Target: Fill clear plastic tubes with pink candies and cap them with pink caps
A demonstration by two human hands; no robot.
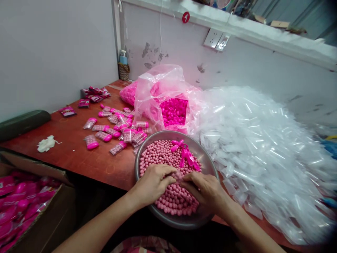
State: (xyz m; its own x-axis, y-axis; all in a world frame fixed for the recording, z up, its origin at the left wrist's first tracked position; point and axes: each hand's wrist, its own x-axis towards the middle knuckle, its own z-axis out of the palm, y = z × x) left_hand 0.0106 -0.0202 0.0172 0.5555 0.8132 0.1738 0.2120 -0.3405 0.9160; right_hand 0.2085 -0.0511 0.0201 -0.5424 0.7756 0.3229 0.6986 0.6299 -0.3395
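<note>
A patterned cloth (144, 245) is showing at the bottom edge, with both forearms reaching in above it. The left hand (155, 184) and right hand (204, 189) are meeting over the metal basin (209, 163), their fingertips pinching a small see-through piece (178, 176) whose details are blurring. Beneath it, pink beads (158, 151) are covering the basin's floor, and the rim is curving close around both wrists, its near side jutting past the table's front edge. To the left, a cardboard box (56, 214) of pink packets (19, 200) is standing below that edge. Bright pink plastic pieces (188, 158) are lying on the beads, beyond the fingertips. On the right, a heap of clear plastic pieces (258, 151) is crowding the rim, leaving little room that way; leftward, bare red tabletop (84, 163) is giving more space, up to a white scrap (46, 144). Bead-filled containers (102, 136) are scattering behind that stretch. Just past the basin's far rim, an opened plastic bag (159, 82) is holding pink caps (173, 110), closing off the way toward the wall (179, 42).
</note>
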